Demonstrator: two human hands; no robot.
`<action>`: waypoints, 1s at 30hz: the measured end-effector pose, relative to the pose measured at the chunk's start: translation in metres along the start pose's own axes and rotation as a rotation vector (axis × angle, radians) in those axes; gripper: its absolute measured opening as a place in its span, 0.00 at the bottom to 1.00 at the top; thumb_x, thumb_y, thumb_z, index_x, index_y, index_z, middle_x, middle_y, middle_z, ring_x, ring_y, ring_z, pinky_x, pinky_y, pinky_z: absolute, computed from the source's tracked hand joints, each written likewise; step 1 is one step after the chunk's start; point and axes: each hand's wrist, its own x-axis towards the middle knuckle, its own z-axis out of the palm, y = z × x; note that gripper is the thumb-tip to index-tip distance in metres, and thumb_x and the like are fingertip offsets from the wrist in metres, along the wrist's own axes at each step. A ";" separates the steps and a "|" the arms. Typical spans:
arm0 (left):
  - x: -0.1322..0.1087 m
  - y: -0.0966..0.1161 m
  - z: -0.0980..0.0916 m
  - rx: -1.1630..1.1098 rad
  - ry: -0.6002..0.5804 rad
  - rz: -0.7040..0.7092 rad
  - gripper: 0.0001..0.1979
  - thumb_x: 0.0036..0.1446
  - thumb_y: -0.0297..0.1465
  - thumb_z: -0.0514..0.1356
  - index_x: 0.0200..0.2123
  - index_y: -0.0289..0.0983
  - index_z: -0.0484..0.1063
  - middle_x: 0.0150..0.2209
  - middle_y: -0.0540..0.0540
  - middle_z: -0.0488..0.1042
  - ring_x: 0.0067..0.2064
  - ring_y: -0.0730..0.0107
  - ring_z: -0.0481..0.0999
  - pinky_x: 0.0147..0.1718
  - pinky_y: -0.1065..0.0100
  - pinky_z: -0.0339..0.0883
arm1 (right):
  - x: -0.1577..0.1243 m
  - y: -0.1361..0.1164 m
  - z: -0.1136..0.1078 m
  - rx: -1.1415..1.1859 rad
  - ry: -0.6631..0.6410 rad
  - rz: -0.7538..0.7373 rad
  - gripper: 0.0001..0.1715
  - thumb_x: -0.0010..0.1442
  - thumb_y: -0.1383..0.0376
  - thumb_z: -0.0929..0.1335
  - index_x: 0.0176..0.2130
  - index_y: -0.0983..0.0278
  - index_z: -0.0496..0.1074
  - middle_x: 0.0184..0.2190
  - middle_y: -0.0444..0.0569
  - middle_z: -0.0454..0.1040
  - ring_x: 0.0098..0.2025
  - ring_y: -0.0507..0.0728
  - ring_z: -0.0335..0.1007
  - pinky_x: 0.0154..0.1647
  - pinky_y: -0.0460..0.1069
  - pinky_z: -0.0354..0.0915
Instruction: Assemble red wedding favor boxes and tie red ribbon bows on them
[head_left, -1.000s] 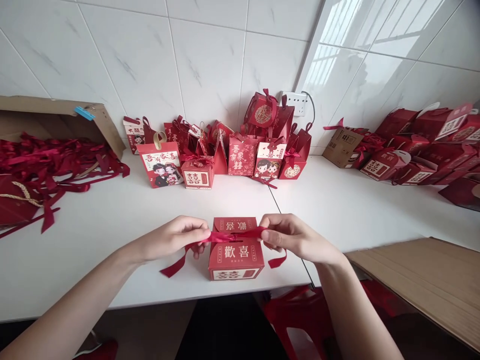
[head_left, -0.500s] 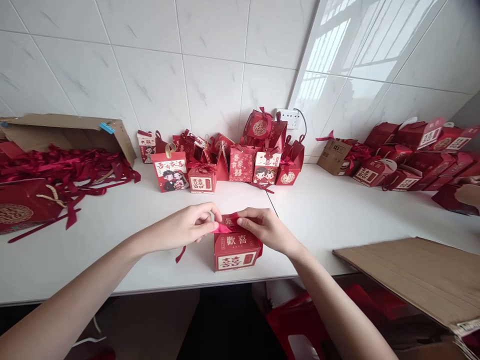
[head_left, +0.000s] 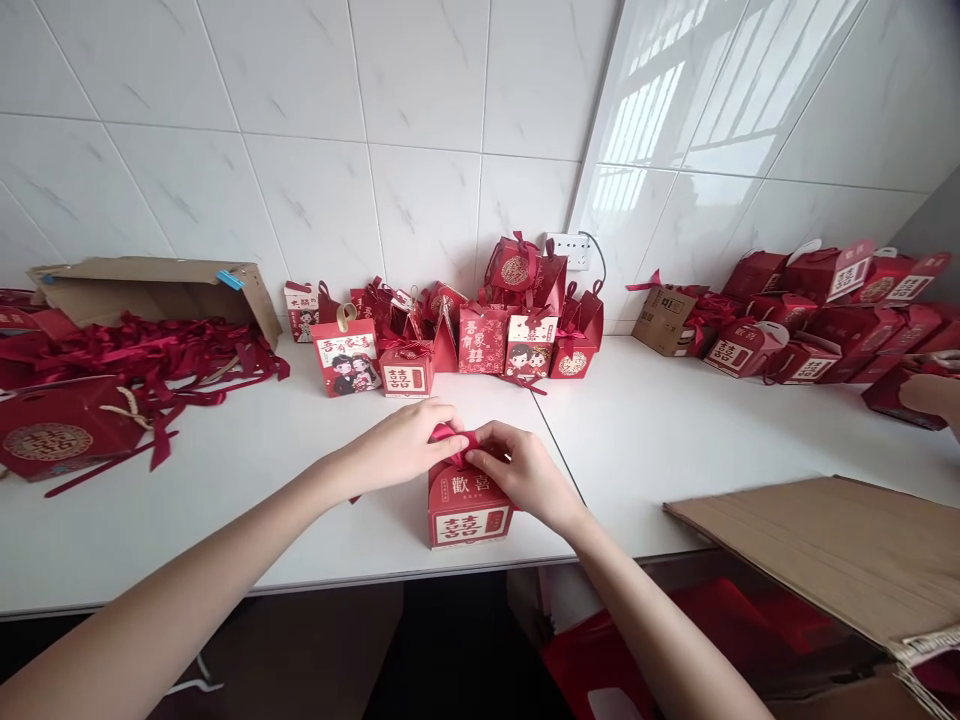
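A red gift box (head_left: 469,524) with cream lettering stands upright near the table's front edge. Over its top runs a red ribbon (head_left: 444,432), looped at the fingers. My left hand (head_left: 421,440) is closed on the ribbon from the left side. From the right, my right hand (head_left: 517,468) pinches the ribbon at the top of the box, thumb and forefinger together. My two hands nearly meet there and cover part of the ribbon and the box top. One dark ribbon tail shows on the table left of the box.
Finished-looking red boxes (head_left: 480,340) line the wall at the back. A cardboard box (head_left: 259,300) spills red ribbons on the left. More red boxes (head_left: 832,330) are piled right, by another person's hand (head_left: 930,395). An open carton (head_left: 825,560) juts up at the front right.
My hands have drawn together over the box top, and the ribbon between them has gone from a flat strip to a loop. The view has tilted up slightly.
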 end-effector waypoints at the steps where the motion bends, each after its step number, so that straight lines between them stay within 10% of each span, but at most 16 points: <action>1: 0.001 0.000 0.000 -0.008 0.006 -0.007 0.14 0.58 0.40 0.52 0.30 0.38 0.70 0.33 0.48 0.71 0.34 0.66 0.71 0.33 0.69 0.60 | 0.000 -0.001 0.000 -0.014 -0.001 -0.012 0.06 0.57 0.65 0.65 0.34 0.64 0.71 0.33 0.45 0.76 0.35 0.52 0.70 0.38 0.47 0.63; 18: 0.001 -0.001 -0.003 -0.073 0.057 -0.046 0.09 0.55 0.35 0.53 0.28 0.38 0.69 0.32 0.51 0.74 0.35 0.67 0.72 0.35 0.68 0.62 | -0.001 -0.011 -0.009 -0.193 0.039 0.035 0.07 0.58 0.66 0.67 0.36 0.63 0.75 0.29 0.46 0.78 0.31 0.53 0.72 0.33 0.47 0.64; 30: -0.017 -0.002 -0.022 0.125 -0.153 -0.039 0.11 0.53 0.32 0.55 0.41 0.42 0.65 0.33 0.51 0.73 0.30 0.69 0.72 0.27 0.71 0.61 | -0.005 -0.005 0.005 -0.376 0.142 -0.082 0.07 0.56 0.74 0.68 0.32 0.63 0.74 0.30 0.46 0.75 0.34 0.54 0.69 0.38 0.49 0.64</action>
